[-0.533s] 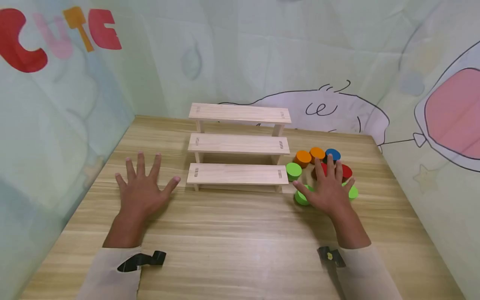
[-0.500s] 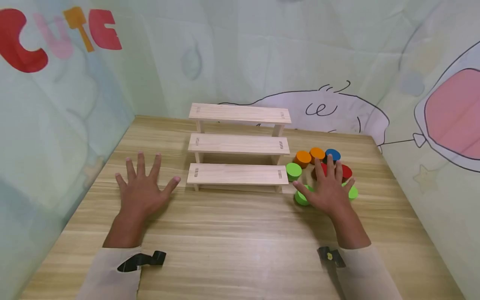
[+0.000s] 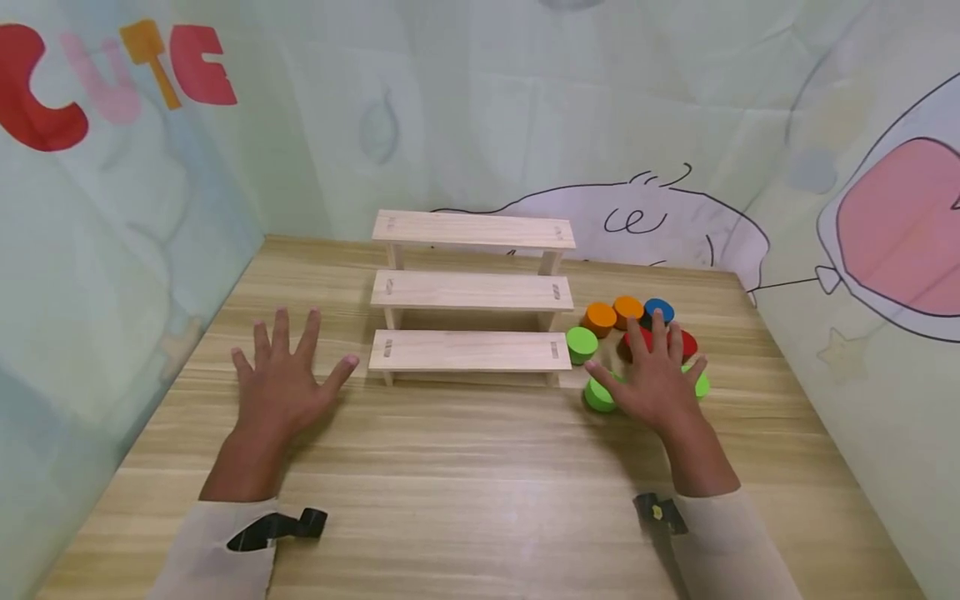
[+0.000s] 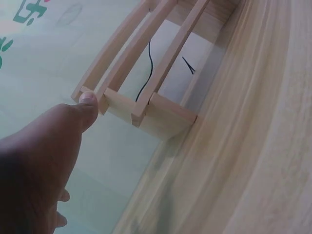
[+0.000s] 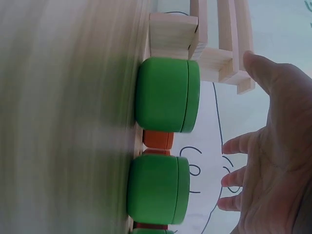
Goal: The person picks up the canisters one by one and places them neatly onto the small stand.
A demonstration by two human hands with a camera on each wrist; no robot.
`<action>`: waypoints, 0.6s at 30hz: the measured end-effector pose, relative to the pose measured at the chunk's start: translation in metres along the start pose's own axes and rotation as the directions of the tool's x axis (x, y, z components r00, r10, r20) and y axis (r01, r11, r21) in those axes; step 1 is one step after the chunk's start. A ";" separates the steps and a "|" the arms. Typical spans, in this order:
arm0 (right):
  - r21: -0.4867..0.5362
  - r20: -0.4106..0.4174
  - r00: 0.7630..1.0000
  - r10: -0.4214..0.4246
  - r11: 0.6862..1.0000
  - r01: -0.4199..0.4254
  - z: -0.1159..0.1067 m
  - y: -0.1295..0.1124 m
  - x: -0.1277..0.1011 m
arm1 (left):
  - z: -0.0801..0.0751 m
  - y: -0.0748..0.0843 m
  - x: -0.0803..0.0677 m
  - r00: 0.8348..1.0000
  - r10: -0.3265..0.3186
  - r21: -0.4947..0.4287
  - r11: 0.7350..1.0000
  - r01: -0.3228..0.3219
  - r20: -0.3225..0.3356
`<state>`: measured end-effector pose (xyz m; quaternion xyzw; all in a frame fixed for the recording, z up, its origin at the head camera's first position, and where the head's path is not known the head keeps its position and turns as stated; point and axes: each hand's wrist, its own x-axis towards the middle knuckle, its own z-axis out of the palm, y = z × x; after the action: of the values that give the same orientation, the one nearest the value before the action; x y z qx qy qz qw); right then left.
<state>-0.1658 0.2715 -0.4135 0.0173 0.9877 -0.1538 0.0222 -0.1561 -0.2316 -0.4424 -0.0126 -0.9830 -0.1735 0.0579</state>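
My left hand [image 3: 279, 392] is spread flat above the table, left of a three-step wooden shelf [image 3: 471, 350], and holds nothing. Fingers splayed, my right hand [image 3: 658, 385] hovers over a cluster of small round lidded pots to the right of the shelf. In the head view it partly covers a green pot [image 3: 600, 395] and a red pot [image 3: 637, 340]. Another green pot [image 3: 581, 345] stands beside the lowest step. In the right wrist view, a gap shows between the right hand [image 5: 273, 161] and the green pots [image 5: 163, 95].
Two orange pots [image 3: 600, 318] and a blue pot [image 3: 658, 311] stand at the back of the cluster. Printed cloth walls [image 3: 480, 108] enclose the wooden table [image 3: 450, 483] at the back and both sides. Black straps [image 3: 277, 530] circle both sleeves.
The head view has shifted slightly, so the shelf and pots appear a little further left and lower. Both hands keep their spread pose.
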 end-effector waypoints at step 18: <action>-0.031 -0.045 0.999 0.012 0.999 -0.013 -0.015 0.029 -0.010 | -0.004 0.018 0.041 0.966 0.219 -0.320 0.933 -0.167 0.136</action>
<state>-0.1556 0.3031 -0.4078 0.0266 0.9901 -0.1379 0.0011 -0.1956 -0.2157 -0.4274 -0.1328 -0.9396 -0.3154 -0.0115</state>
